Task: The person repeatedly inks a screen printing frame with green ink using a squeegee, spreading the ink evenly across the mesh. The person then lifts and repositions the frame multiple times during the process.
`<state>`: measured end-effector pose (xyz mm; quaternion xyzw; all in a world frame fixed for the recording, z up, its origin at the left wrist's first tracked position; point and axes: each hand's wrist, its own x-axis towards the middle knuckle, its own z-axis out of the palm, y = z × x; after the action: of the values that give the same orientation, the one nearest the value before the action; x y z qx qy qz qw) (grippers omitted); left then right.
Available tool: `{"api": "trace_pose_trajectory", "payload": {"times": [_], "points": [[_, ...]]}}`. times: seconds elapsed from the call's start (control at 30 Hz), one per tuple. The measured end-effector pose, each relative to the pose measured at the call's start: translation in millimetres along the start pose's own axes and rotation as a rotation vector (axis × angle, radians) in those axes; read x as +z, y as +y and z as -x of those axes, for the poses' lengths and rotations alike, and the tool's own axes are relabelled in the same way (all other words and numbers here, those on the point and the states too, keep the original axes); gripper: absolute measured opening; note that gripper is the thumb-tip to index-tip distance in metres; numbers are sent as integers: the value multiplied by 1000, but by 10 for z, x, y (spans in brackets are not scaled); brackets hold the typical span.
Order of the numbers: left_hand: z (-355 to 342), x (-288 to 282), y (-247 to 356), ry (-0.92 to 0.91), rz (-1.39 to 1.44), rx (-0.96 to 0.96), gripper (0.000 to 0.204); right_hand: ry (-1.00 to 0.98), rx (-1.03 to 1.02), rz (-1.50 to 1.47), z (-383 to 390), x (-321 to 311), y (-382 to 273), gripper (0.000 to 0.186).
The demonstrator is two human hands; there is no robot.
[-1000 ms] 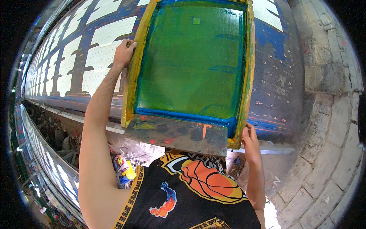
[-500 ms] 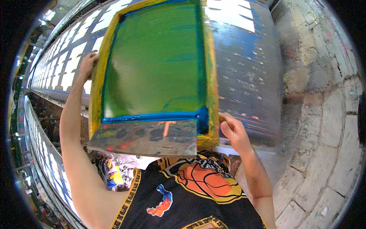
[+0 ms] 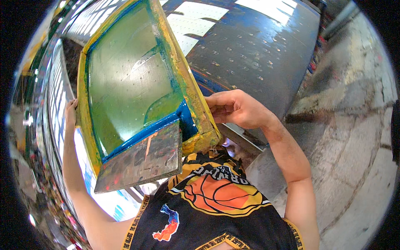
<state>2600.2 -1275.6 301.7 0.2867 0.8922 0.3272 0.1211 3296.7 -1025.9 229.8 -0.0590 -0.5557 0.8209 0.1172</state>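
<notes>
Two sides of the yellow-edged screen (image 3: 114, 89), tipped up near the dark counter (image 3: 250, 62), sat in the left hand (image 3: 71, 111) and right hand (image 3: 238, 109), fingers bent round them — good spots, as it looked stiff, heavyish and slippery with blue paint (image 3: 186, 121).

Head-worn fisheye faces down, close above the framed screen (image 3: 125, 79)

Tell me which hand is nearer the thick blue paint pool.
The right hand, at the frame side next to the blue pool; the left hand holds the opposite side.
</notes>
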Motion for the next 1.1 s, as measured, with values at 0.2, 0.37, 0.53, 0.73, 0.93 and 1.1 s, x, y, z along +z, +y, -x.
{"api": "trace_pose_trajectory", "payload": {"times": [0.2, 0.37, 0.53, 0.73, 0.93, 1.1], "points": [[1476, -312, -811, 128, 110, -226, 37, -79, 38, 14, -89, -293, 421, 50], [2163, 392, -1157, 206, 187, -321, 36, 80, 179, -158, 94, -528, 603, 57], [2545, 966, -1141, 301, 109, -340, 39, 172, 244, -129, 345, -736, 578, 85], [3292, 1182, -1121, 407, 83, -354, 38, 296, 403, -70, 363, -897, 842, 70], [4205, 994, -864, 540, -56, -464, 47, 256, 460, -251, 172, -1036, 1174, 68], [4809, 886, -530, 609, -101, -504, 49, 168, 488, -223, -41, -1186, 1085, 65]]}}
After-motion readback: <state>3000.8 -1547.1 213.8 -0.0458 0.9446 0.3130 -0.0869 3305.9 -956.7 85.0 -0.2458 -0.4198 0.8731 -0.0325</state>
